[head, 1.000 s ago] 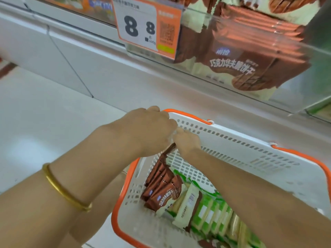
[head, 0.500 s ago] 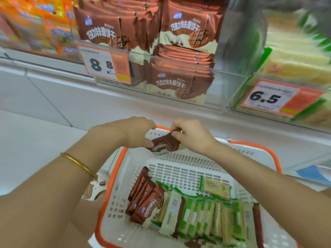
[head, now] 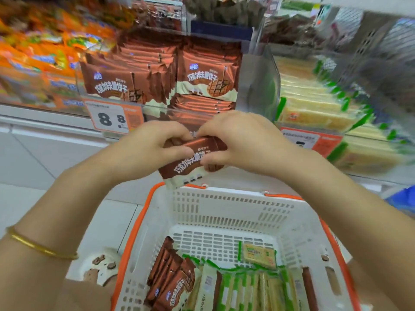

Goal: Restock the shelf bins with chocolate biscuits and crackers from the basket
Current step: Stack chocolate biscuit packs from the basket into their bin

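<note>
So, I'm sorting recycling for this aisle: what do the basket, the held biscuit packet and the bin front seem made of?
The basket looks like moulded plastic: matte white perforated walls, orange rim. The biscuit packet seems thin plastic film, perhaps foil-lined: glossy brown, creased. The bin front is clear rigid plastic, probably acrylic: packets show through.

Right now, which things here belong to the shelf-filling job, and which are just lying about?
In the job: the biscuit packs gripped by the left hand and right hand; the basket; its cracker packs; the biscuit bin; the cracker bin.
Just about: orange snack bags; price tag; bangle; sandal.
</note>
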`<state>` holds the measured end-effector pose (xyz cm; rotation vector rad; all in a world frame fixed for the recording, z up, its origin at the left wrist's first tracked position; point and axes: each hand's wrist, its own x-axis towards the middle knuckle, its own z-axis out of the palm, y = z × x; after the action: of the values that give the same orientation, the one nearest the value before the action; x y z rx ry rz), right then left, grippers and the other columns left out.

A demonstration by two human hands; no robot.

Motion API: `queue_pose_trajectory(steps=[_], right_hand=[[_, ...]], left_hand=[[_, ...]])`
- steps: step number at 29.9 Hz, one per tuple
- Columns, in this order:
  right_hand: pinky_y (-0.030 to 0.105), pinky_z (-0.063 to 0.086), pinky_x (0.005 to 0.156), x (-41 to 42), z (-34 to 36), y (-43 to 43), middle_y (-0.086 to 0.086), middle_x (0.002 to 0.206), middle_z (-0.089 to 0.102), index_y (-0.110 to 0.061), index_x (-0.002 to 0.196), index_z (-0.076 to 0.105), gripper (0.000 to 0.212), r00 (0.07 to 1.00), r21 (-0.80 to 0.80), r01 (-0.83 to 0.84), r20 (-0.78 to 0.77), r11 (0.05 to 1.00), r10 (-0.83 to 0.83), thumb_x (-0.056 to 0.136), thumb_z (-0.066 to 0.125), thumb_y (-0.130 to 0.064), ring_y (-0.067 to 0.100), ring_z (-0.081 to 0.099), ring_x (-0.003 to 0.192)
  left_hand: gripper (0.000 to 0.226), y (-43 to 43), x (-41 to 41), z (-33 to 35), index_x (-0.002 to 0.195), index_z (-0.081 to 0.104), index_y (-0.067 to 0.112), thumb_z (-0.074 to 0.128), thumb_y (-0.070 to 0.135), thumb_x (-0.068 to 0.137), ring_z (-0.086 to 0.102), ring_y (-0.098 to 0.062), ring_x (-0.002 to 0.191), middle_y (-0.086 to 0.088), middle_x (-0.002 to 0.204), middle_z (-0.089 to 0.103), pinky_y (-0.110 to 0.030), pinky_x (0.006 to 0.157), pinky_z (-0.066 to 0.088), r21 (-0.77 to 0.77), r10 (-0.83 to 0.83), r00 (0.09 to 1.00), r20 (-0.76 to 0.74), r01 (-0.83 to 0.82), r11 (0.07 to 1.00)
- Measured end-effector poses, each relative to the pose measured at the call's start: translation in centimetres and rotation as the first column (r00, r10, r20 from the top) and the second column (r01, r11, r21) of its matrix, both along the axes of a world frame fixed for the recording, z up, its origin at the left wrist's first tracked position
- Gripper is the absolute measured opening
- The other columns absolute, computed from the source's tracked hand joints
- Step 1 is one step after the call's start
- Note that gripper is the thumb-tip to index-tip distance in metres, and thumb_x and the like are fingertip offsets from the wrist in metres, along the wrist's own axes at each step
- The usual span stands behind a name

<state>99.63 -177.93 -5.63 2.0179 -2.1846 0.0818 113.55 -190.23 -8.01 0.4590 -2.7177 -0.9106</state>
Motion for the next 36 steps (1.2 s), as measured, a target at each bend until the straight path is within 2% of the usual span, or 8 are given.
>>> queue_pose_trajectory(steps=[6, 11, 21, 25, 29, 32, 35, 36], right_hand=[[0.028, 0.038, 0.071, -2.7, 5.7, -2.0, -0.004, 0.089, 0.055, -0.018, 0.095, 0.063, 0.02, 0.959, -0.13, 0.14, 0.263, 0.982, -0.102, 0.084, 0.067, -0.034, 0.013, 0.049, 0.084], [0.038, 0.049, 0.085, -7.7, 3.9, -8.1, -0.002, 0.102, 0.061, -0.021, 0.1, 0.065, 0.021, 0.88, -0.255, 0.427, 0.338, 0.868, -0.334, 0.084, 0.069, -0.034, 0.021, 0.059, 0.1], [0.039, 0.039, 0.088, -7.4, 1.0, -9.0, 0.005, 0.12, 0.05, -0.016, 0.116, 0.048, 0.056, 0.885, -0.456, 0.432, 0.047, 0.778, -0.464, 0.075, 0.075, -0.044, 0.026, 0.046, 0.112], [0.028, 0.041, 0.066, 0.6, -10.3, -1.7, -0.004, 0.089, 0.054, -0.019, 0.093, 0.053, 0.015, 0.881, -0.326, 0.276, 0.462, 0.904, -0.102, 0.084, 0.063, -0.016, 0.012, 0.051, 0.079], [0.035, 0.047, 0.075, 1.7, -29.0, 0.5, 0.006, 0.113, 0.054, -0.015, 0.118, 0.044, 0.034, 0.924, 0.312, 0.201, 0.253, 0.929, -0.285, 0.088, 0.061, -0.013, 0.024, 0.055, 0.103], [0.03, 0.05, 0.073, 0.7, -25.5, 1.1, 0.003, 0.104, 0.062, -0.017, 0.107, 0.055, 0.023, 0.765, 0.454, 0.003, 0.573, 0.891, -0.294, 0.088, 0.067, -0.021, 0.02, 0.061, 0.098], [0.022, 0.051, 0.063, -2.3, -13.7, 2.2, -0.001, 0.083, 0.064, -0.016, 0.097, 0.06, 0.017, 0.334, 0.242, 0.136, 0.902, 0.961, -0.274, 0.084, 0.071, -0.019, 0.011, 0.061, 0.071], [0.023, 0.051, 0.063, -2.5, -10.1, 3.2, -0.002, 0.082, 0.063, -0.015, 0.098, 0.06, 0.019, 0.37, 0.207, 0.133, 0.897, 0.969, -0.242, 0.083, 0.072, -0.015, 0.01, 0.059, 0.069]], left_hand=[[0.07, -1.3, -0.1, 0.3, 0.141, 0.037, 0.015, 0.072, 0.017, 0.081, 0.047, -0.014, 0.118, 0.002, 0.124, 0.045, -0.034, 0.098, 0.043, -0.092, 0.235, 0.863, -0.448, -0.306, 0.948], [0.05, -1.6, -1.1, -1.7, 0.13, 0.053, 0.007, 0.066, 0.019, 0.083, 0.042, -0.03, 0.129, -0.013, 0.137, 0.048, -0.042, 0.108, 0.034, -0.513, 0.061, 0.969, -0.239, -0.179, 0.839], [0.048, -0.1, 0.1, -2.8, 0.13, 0.053, 0.008, 0.055, 0.017, 0.083, 0.044, -0.028, 0.128, -0.01, 0.137, 0.049, -0.043, 0.104, 0.039, -0.564, -0.002, 0.963, -0.27, -0.156, 0.811], [0.042, 2.0, 4.6, -6.0, 0.137, 0.043, 0.023, 0.049, 0.031, 0.096, 0.035, -0.017, 0.128, 0.004, 0.139, 0.043, -0.032, 0.103, 0.035, -0.405, 0.055, 0.879, 0.474, 0.162, 0.9], [0.04, 1.8, 4.3, -10.0, 0.136, 0.039, 0.023, 0.042, 0.037, 0.098, 0.043, -0.02, 0.123, 0.001, 0.134, 0.045, -0.038, 0.1, 0.041, -0.174, -0.002, 0.495, 0.869, 0.309, 0.935], [0.039, 2.0, 1.7, -8.1, 0.131, 0.044, 0.02, 0.047, 0.038, 0.097, 0.05, -0.019, 0.112, 0.0, 0.127, 0.051, -0.035, 0.092, 0.045, -0.205, -0.018, 0.633, 0.774, 0.277, 0.939], [0.026, 1.3, 0.5, -5.8, 0.112, 0.054, 0.02, 0.059, 0.036, 0.091, 0.057, -0.013, 0.086, 0.003, 0.104, 0.061, -0.026, 0.07, 0.047, -0.058, -0.038, 0.806, 0.59, 0.09, 0.994], [0.021, 1.2, 0.3, -5.0, 0.104, 0.056, 0.02, 0.063, 0.034, 0.089, 0.059, -0.009, 0.079, 0.005, 0.096, 0.062, -0.023, 0.065, 0.047, -0.043, -0.03, 0.87, 0.492, 0.059, 0.997]])
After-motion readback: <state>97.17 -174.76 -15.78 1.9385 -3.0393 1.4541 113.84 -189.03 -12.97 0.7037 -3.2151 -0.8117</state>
